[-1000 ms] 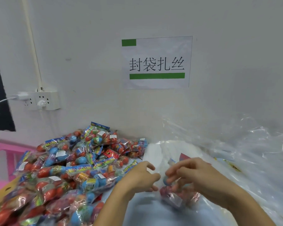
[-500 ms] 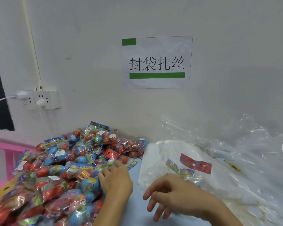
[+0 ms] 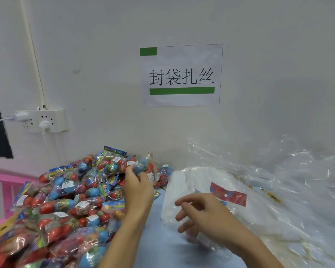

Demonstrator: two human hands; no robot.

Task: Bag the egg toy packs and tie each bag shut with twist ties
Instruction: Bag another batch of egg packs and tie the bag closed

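- Head view: left hand (image 3: pixel 138 187) reaches to the far side of the heap of clear-wrapped red and blue egg toy packs (image 3: pixel 66 206) on the desk's left side, fingers curled round one blurred blue egg pack (image 3: pixel 141 167) at the heap's far edge.
- Right hand (image 3: pixel 203 215) hovers relaxed, fingers loosely spread, grasping nothing, over a flat stack of clear plastic bags (image 3: pixel 182 192) mid-desk.
- Red printed header card (image 3: pixel 228 194) lies just beyond the right hand.
- Crumpled clear plastic sheeting (image 3: pixel 290 180) fills the desk's right side.
- White paper sign with green bars (image 3: pixel 182 75) on the wall; white power strip (image 3: pixel 45 120) to its left.
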